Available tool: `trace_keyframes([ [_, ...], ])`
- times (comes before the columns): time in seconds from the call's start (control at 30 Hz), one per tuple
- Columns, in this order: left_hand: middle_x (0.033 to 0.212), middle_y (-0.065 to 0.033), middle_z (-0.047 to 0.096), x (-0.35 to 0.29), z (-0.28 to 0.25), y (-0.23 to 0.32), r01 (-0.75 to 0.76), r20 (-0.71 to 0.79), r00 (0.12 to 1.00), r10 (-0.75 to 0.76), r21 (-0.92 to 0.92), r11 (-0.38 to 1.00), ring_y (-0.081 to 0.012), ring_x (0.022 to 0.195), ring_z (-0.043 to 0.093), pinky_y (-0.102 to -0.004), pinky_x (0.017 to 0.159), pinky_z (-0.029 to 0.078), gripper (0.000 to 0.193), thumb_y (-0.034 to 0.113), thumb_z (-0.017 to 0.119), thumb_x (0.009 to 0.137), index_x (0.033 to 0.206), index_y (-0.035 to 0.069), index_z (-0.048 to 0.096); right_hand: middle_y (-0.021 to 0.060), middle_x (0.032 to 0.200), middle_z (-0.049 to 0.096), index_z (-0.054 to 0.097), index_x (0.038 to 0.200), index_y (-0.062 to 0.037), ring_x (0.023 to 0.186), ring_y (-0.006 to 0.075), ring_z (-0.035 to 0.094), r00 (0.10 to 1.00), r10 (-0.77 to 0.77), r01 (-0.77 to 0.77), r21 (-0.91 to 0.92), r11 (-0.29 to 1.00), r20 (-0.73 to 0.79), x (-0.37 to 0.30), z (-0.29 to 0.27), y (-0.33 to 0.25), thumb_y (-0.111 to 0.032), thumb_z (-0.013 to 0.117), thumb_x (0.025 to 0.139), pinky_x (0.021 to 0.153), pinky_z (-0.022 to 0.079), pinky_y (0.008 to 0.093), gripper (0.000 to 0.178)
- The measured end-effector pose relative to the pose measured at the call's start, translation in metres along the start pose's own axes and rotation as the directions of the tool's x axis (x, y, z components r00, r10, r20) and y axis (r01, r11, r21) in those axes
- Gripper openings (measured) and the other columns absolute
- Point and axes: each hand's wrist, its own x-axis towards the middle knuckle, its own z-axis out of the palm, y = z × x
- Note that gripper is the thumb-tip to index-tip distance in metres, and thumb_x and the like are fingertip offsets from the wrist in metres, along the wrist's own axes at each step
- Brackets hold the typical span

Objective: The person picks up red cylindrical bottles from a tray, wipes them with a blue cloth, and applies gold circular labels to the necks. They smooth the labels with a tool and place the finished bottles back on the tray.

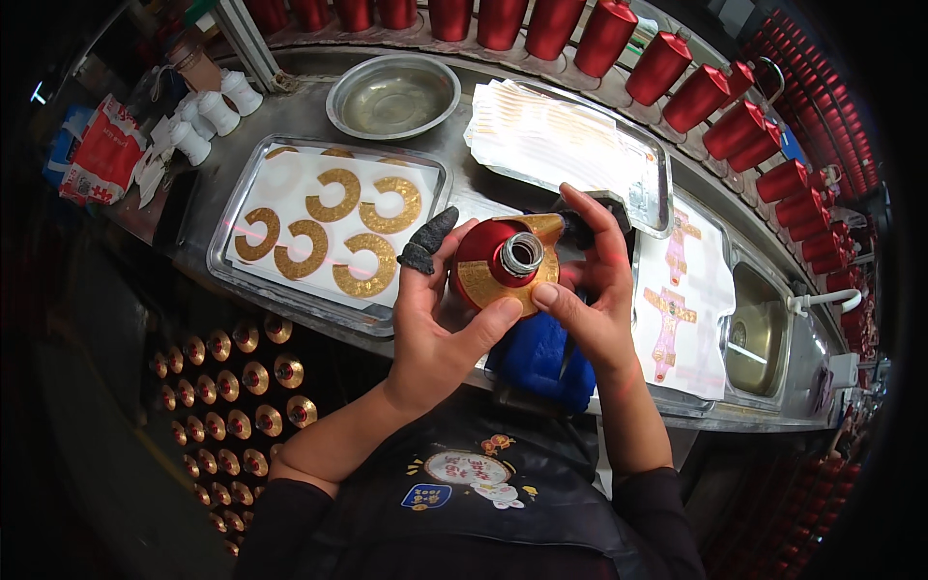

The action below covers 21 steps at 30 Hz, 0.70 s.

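Observation:
Between my two hands is a red metallic bottle (470, 253), tilted so that its threaded silver neck points up at me. A gold C-shaped decal (510, 296) lies around the neck on the shoulder, one end reaching toward my right fingers. My left hand (425, 324) wraps the bottle's left side, its thumb at the decal's lower edge. A black covering (428, 240) sits on one left finger. My right hand (604, 319) closes on the other side, its thumb pressing the decal and its index finger raised. Beneath lies a blue cloth-like pad (546, 362).
A metal tray (224, 232) at left bears a sheet of gold C-shaped decals. Behind stand a metal bowl (350, 85) and a stack of white sheets (541, 130). Cross-shaped decals (667, 329) and a sink (756, 372) are at right. Red bottles (556, 27) line the far edge.

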Motion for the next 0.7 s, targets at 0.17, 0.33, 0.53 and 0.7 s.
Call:
trace_keyframes([
  [0.17, 0.147, -0.0206, 0.044, -0.002, -0.004, -0.006, -0.016, 0.0, 1.0, 0.016, 0.034, 0.999, -0.0238, 0.135, 0.048, -0.0389, 0.115, 0.04, 0.077, 0.014, 0.078, 0.089, 0.146, -0.004, 0.03, 0.0117, 0.15, 0.041, 0.035, 0.153, -0.0008, 0.089, 0.0093, 0.065, 1.0, 0.014, -0.014, 0.061, 0.998, -0.004, 0.0, 0.002, -0.004, -0.024, 0.081, 0.078, 0.077, 0.052, 0.0204, 0.092],
  [0.33, 0.155, -0.0253, 0.035, -0.013, -0.013, -0.009, -0.231, 0.029, 0.972, 0.233, 0.285, 0.93, -0.0305, 0.139, 0.045, -0.0412, 0.116, 0.037, 0.088, 0.038, 0.078, 0.09, 0.151, -0.007, 0.032, 0.0063, 0.143, 0.045, 0.04, 0.151, -0.0021, 0.072, -0.0001, 0.053, 0.999, -0.051, 0.053, 0.131, 0.99, -0.015, -0.001, 0.006, -0.003, -0.014, 0.08, 0.081, 0.062, 0.041, 0.0149, 0.081],
  [0.53, 0.146, -0.0338, 0.046, -0.017, -0.02, -0.013, -0.351, 0.161, 0.936, 0.314, 0.522, 0.777, -0.0426, 0.131, 0.053, -0.0475, 0.108, 0.042, 0.077, 0.047, 0.069, 0.095, 0.141, -0.01, 0.046, 0.0058, 0.142, 0.047, 0.041, 0.15, -0.0024, 0.064, -0.002, 0.047, 0.993, -0.113, 0.115, 0.032, 0.993, -0.046, 0.001, 0.007, 0.005, -0.014, 0.081, 0.081, 0.057, 0.038, 0.0136, 0.08],
  [0.7, 0.144, -0.034, 0.049, -0.004, -0.025, -0.011, -0.36, 0.114, 0.925, 0.362, 0.568, 0.74, -0.0442, 0.126, 0.057, -0.0481, 0.106, 0.042, 0.058, 0.042, 0.06, 0.1, 0.129, -0.009, 0.06, 0.0069, 0.142, 0.048, 0.041, 0.15, -0.0019, 0.063, -0.0016, 0.046, 0.987, -0.151, 0.152, 0.009, 0.988, -0.048, 0.001, 0.01, 0.007, -0.013, 0.08, 0.081, 0.056, 0.038, 0.0142, 0.079],
])
